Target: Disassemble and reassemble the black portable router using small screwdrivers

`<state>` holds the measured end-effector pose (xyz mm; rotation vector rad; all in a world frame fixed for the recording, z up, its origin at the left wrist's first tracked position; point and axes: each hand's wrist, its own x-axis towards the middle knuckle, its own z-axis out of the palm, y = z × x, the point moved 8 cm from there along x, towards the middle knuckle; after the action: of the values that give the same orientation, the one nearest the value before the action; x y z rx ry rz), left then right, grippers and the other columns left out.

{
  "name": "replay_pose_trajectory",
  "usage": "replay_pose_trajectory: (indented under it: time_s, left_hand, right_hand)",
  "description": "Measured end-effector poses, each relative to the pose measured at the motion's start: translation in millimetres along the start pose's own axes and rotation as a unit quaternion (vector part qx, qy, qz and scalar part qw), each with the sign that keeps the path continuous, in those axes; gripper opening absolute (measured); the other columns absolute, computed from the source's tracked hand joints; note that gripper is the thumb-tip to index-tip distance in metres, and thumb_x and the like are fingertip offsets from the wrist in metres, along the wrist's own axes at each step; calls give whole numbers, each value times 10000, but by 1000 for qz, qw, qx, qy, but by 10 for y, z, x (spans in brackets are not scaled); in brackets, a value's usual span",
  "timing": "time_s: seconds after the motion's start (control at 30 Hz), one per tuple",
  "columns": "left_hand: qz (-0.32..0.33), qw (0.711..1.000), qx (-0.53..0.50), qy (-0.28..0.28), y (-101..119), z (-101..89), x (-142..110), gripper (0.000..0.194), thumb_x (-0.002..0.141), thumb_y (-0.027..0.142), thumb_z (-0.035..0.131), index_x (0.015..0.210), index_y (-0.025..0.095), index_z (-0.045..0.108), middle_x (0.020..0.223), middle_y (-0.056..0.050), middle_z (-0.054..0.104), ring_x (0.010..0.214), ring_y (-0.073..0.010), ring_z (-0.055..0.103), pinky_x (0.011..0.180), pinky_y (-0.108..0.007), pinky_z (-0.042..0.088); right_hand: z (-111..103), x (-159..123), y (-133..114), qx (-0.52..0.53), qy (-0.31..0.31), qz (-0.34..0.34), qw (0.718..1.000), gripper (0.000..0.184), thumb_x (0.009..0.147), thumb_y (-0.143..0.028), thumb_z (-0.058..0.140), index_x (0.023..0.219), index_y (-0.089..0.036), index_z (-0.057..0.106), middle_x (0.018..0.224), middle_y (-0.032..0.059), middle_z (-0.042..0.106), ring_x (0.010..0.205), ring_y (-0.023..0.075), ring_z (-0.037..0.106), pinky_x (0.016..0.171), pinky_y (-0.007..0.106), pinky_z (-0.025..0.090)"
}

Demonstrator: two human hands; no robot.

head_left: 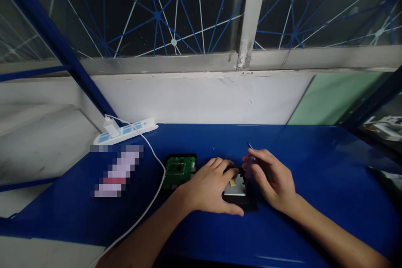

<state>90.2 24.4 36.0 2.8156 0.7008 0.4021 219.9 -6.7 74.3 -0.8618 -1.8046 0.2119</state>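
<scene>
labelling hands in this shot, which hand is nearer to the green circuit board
Left. The left hand is just beside the green circuit board, on its right in the picture; the right hand is farther right, past the silver plate.

Circuit board (178, 170) — left of device (236, 188)
</scene>
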Motion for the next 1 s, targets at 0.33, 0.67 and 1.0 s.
replay_pose_trajectory:
  time_s: [0.33, 0.67, 1.0]
  left_hand:
    - [6, 999, -18, -39, 11, 68, -15, 1031, 637, 750, 769, 1423, 168, 443, 1352, -160, 537, 1269, -372, 473, 1131, -538, 314]
    - [-2, 998, -39, -53, -4, 97, -15, 939, 688, 691, 767, 1426, 221, 426, 1374, -135, 508, 1260, -356, 468, 1110, -509, 347]
    - [-8, 997, -43, -57, -34, 129, -16, 936, 695, 748, 715, 1413, 213, 443, 1380, -141, 503, 1285, -365, 452, 1135, -508, 318]
  right_hand:
    - [2, 21, 8, -18, -9, 26, 999, 471, 978, -122, 451, 1412, -302, 478, 1171, 89, 671, 923, 200, 690, 782, 376, 576]
    - [-21, 31, -48, -28, 11, -23, 999, 401, 960, -162, 516, 1348, -254, 554, 1005, 83, 647, 888, 217, 652, 755, 392, 559]
    - [-30, 33, -107, -52, 27, -42, 997, 415, 897, -122, 650, 1287, -238, 571, 904, 41, 597, 830, 180, 590, 712, 321, 522]
